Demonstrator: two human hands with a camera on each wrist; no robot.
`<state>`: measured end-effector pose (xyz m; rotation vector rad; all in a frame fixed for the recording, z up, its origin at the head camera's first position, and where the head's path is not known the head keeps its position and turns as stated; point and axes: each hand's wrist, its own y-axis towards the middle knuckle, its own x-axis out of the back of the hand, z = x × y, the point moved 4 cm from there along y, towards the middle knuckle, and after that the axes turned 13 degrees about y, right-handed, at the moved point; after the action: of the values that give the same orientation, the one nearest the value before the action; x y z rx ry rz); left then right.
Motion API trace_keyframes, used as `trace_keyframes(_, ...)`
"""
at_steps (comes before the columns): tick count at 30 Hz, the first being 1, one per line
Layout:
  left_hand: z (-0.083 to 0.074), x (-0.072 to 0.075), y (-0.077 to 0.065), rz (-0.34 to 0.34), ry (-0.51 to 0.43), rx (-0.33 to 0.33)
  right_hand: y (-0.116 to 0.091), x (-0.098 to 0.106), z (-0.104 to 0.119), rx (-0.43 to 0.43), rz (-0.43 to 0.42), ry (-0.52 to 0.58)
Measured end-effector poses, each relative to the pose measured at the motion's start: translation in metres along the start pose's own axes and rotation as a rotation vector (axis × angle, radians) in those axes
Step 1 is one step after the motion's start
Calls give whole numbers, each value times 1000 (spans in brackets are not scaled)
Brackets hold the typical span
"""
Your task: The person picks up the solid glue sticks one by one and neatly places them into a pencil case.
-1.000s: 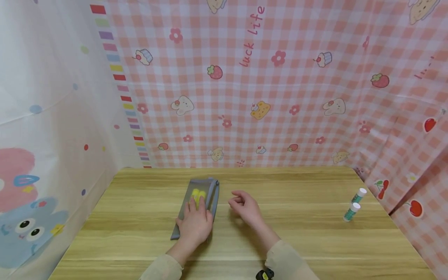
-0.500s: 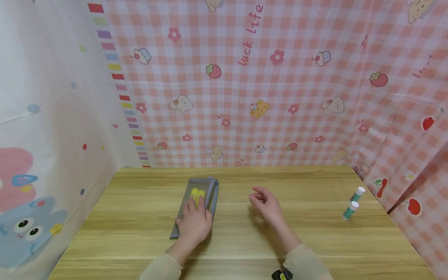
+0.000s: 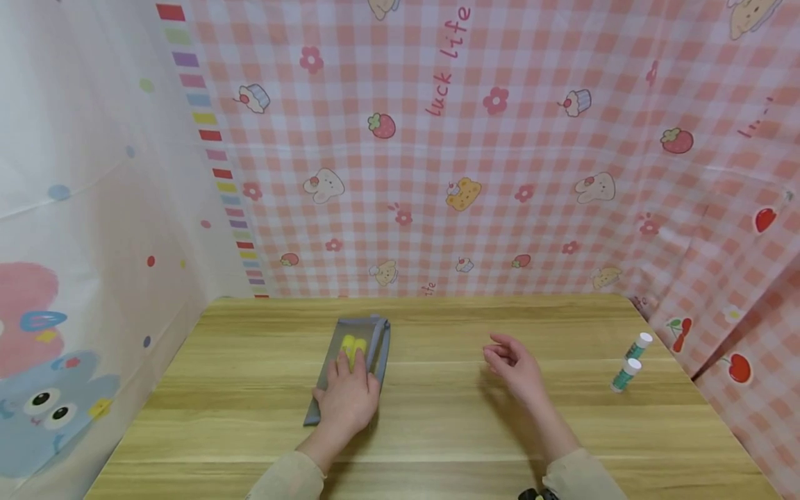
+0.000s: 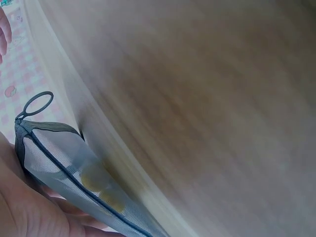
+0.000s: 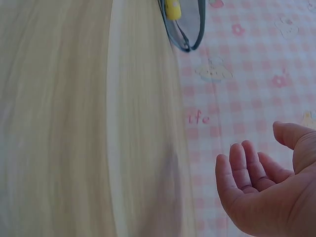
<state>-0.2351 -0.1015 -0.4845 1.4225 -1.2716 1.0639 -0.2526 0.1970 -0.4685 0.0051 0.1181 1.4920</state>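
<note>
A spread left hand [image 3: 347, 398] rests on a pouch [image 3: 336, 349], best steadied lightly, as the loose, empty right hand [image 3: 516, 364] hovers, glue sticks [image 3: 624, 378] near the desk [image 3: 431, 423]'s right edge.

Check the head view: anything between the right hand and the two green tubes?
Nothing visible blocks the right hand from the front green tube; only tabletop shows between them. That tube partly hides the rear green tube in this view.

pouch [image 4: 64, 145]: sheer fine mesh, edged in matt grey fabric. yellow sticks [image 3: 348, 344]: smooth plastic in appearance. tabletop [image 3: 431, 417]: smooth wood-grain surface, low sheen. backdrop [image 3: 550, 146]: printed cloth, matt, softly creased. white-capped tubes [image 3: 626, 376]: smooth plastic in appearance. sleeves [image 3: 290, 478]: matt cloth.
</note>
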Motion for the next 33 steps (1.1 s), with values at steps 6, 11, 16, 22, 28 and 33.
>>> trace_keyframes(6,0,3,0,-7,-5,-8,-4,22,4,25,-42,0)
trace_keyframes(11,0,3,-2,-7,-8,-12,-8,40,8,32,-65,-9)
trace_keyframes(16,0,3,-2,-9,-11,-13,-13,56,11,44,-84,-100)
trace_keyframes(22,0,2,-2,-17,-9,-14,-17,73,15,92,-113,-216)
trace_keyframes(28,1,1,-1,-18,-7,-12,-23,88,21,147,-161,-285)
trace_keyframes(33,1,2,-2,-21,-4,-15,-27,100,29,221,-225,-330)
